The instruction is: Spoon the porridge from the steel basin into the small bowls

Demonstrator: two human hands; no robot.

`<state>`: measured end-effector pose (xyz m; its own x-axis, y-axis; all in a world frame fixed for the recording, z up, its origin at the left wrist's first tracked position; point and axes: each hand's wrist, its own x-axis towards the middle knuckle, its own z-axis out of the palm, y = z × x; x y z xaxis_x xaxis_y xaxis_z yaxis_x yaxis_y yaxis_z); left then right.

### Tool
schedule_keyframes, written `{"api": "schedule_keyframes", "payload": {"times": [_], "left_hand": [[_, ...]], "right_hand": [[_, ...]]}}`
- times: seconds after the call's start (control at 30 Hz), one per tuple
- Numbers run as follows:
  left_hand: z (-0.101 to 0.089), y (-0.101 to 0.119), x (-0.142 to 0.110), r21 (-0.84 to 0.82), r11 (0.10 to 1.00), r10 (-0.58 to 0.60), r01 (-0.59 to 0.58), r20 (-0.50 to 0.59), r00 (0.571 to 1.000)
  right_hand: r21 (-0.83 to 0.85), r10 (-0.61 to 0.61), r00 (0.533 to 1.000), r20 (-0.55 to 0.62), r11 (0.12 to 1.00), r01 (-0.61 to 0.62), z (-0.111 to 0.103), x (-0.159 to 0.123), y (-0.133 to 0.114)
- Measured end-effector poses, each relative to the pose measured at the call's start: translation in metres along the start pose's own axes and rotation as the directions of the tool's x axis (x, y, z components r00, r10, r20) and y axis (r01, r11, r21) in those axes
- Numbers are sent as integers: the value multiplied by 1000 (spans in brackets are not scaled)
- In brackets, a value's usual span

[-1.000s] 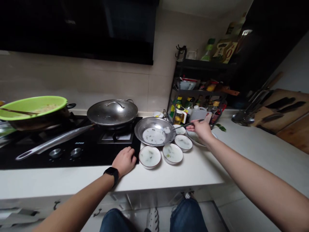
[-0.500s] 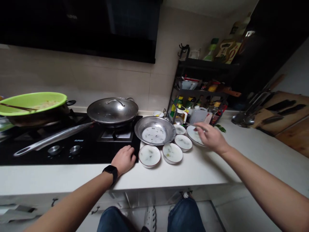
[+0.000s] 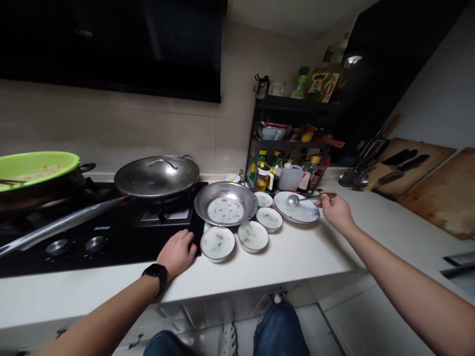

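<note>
My right hand (image 3: 337, 211) grips the handle of a metal ladle (image 3: 293, 200), whose round bowl is over the large shallow bowl (image 3: 315, 216) of pale, cloudy soup. My left hand (image 3: 177, 253) rests on the counter at the stove's edge, fingers loosely bent and holding nothing; a black watch (image 3: 159, 273) is on that wrist. Just right of it sits a small bowl (image 3: 217, 244) of soup with dark bits. Several similar bowls, including a front one (image 3: 253, 236) and a rear one (image 3: 269, 219), curve around the wide metal basin (image 3: 251, 202), which also contains soup.
A lidded wok (image 3: 158, 175) with a long handle stands on the black stove (image 3: 122, 252). At far left, a green basin (image 3: 67, 160) holds pale food. Behind the bowls is a seasoning rack (image 3: 297, 102); cutting boards (image 3: 441, 193), knives and ladles stand at right.
My right hand has moved right with the ladle, exposing more of the large bowl. My left hand stays at the stove's edge. The camera view has shifted right.
</note>
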<state>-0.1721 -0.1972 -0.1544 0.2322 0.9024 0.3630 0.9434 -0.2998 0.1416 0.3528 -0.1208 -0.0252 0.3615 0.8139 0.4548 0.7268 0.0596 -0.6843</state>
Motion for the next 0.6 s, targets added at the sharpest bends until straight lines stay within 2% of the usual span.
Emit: {"api": "schedule_keyframes", "payload": {"times": [0.13, 0.23, 0.3, 0.47, 0.6], "left_hand": [[0, -1, 0, 20, 1000, -1, 1, 6, 1000], [2, -2, -1, 29, 1000, 3, -4, 10, 1000], [2, -2, -1, 30, 1000, 5, -5, 12, 1000], [2, -1, -1, 35, 999, 8, -8, 17, 1000], [1, 0, 0, 32, 999, 10, -11, 17, 1000]], "right_hand": [[215, 181, 983, 9, 960, -179, 7, 3, 8], [450, 380, 925, 15, 823, -346, 7, 4, 8], [536, 461, 887, 31, 741, -404, 5, 4, 5], [568, 537, 840, 74, 670, -478, -1, 4, -9], [574, 505, 859, 87, 679, -457, -8, 7, -26]]}}
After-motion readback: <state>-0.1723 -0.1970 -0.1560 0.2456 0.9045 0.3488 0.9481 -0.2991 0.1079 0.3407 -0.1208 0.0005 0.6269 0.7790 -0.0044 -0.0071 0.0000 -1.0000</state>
